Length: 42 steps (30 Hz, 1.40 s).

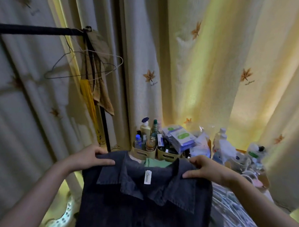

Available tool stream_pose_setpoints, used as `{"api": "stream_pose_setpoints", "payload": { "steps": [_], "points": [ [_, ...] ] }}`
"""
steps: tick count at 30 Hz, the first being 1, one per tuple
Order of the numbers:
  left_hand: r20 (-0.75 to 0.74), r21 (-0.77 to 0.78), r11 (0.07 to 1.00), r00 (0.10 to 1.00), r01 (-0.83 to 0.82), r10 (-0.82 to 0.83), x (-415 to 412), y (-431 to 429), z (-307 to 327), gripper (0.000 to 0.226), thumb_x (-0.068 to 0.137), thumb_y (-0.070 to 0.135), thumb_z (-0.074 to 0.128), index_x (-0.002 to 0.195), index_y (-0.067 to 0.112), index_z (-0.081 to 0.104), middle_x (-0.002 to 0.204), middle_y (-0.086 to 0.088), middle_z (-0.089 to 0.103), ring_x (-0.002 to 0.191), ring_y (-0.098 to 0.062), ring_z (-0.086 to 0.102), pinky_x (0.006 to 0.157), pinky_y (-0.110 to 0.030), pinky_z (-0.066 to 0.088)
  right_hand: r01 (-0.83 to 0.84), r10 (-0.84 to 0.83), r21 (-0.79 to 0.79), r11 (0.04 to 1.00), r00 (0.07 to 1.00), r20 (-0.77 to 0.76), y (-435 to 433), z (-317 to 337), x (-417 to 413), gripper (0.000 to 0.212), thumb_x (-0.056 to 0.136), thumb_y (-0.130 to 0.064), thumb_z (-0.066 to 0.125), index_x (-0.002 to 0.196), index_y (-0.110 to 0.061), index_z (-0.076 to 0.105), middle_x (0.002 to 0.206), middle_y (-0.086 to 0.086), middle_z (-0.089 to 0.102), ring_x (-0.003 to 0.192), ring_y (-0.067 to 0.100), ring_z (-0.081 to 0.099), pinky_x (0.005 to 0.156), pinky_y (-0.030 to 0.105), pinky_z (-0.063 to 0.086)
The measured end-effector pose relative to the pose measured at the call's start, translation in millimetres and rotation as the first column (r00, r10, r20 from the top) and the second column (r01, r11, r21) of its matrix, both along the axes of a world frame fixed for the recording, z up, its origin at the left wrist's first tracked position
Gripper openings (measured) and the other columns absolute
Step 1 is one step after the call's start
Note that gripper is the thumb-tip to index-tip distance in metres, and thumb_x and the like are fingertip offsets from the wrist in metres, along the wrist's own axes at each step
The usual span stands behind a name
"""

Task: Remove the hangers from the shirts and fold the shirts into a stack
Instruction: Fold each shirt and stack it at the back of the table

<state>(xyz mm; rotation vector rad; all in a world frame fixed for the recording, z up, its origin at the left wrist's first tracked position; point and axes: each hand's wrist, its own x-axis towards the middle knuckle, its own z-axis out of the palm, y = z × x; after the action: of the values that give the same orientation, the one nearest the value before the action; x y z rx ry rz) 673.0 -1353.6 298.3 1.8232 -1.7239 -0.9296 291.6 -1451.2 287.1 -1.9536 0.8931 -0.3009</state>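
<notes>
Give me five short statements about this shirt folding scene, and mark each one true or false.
1. The left hand and the right hand each grip a shoulder of the dark blue collared shirt. True.
2. The thin wire hangers lie on the bed. False: they hang from the black rail.
3. A white label shows inside the shirt's collar. True.
4. The cream curtains are plain. False: they carry orange leaves.
5. The beige plastic bins behind the shirt hold bottles. True.
</notes>
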Motion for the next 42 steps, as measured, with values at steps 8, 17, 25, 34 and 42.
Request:
{"api": "stream_pose_setpoints", "payload": {
  "steps": [8,17,25,34,42],
  "points": [
    [-0.021,-0.21,0.978,1.0,-0.015,0.011,12,21,83,0.027,0.073,0.056,0.064,0.09,0.038,0.075,0.095,0.01,0.073,0.088,-0.004,0.067,0.07,-0.01,0.048,-0.005,0.034,-0.144,0.99,0.979,0.202,-26,63,13,0.031,0.068,-0.037,0.077,0.072,-0.009,0.063,0.068,0.004,0.063,0.067,0.017,0.061,0.062,0.033,0.045],
    [-0.085,-0.664,0.722,0.979,-0.194,0.185,-2,-25,225,0.015,0.058,0.047,0.076,0.071,0.052,0.071,0.075,0.031,0.068,0.072,0.014,0.062,0.056,-0.004,0.045,0.381,-0.089,-0.507,0.773,0.857,0.508,-45,221,32,0.027,0.076,-0.035,0.074,0.076,-0.013,0.058,0.066,-0.005,0.06,0.058,0.001,0.056,0.05,0.013,0.043],
    [-0.169,-0.589,0.723,0.93,-0.36,0.326,-33,-37,190,0.015,0.082,0.031,0.072,0.087,0.017,0.073,0.074,0.007,0.07,0.064,-0.002,0.063,0.053,-0.018,0.046,0.548,-0.444,-0.234,0.803,0.812,0.379,-20,210,61,0.029,0.084,-0.036,0.069,0.089,-0.008,0.069,0.078,0.009,0.07,0.072,0.022,0.068,0.061,0.031,0.052],
    [-0.576,-0.624,0.595,0.813,-0.507,0.089,-123,-38,152,0.029,0.092,0.018,0.06,0.068,0.033,0.065,0.061,0.009,0.068,0.059,0.008,0.06,0.059,-0.014,0.046,0.525,-0.439,0.091,0.846,0.591,0.677,23,186,165,0.009,0.085,-0.014,0.062,0.088,-0.009,0.055,0.079,0.009,0.059,0.074,0.02,0.059,0.069,0.033,0.048],
    [-0.608,-0.665,0.543,0.794,-0.513,0.006,-133,-20,112,0.022,0.091,0.025,0.058,0.08,0.04,0.069,0.083,0.0,0.071,0.08,-0.004,0.066,0.07,-0.018,0.051,0.521,-0.475,0.197,0.831,0.479,0.738,41,157,166,0.024,0.087,-0.016,0.062,0.096,0.003,0.052,0.079,0.013,0.05,0.074,0.022,0.051,0.07,0.036,0.042]
  ]
}}
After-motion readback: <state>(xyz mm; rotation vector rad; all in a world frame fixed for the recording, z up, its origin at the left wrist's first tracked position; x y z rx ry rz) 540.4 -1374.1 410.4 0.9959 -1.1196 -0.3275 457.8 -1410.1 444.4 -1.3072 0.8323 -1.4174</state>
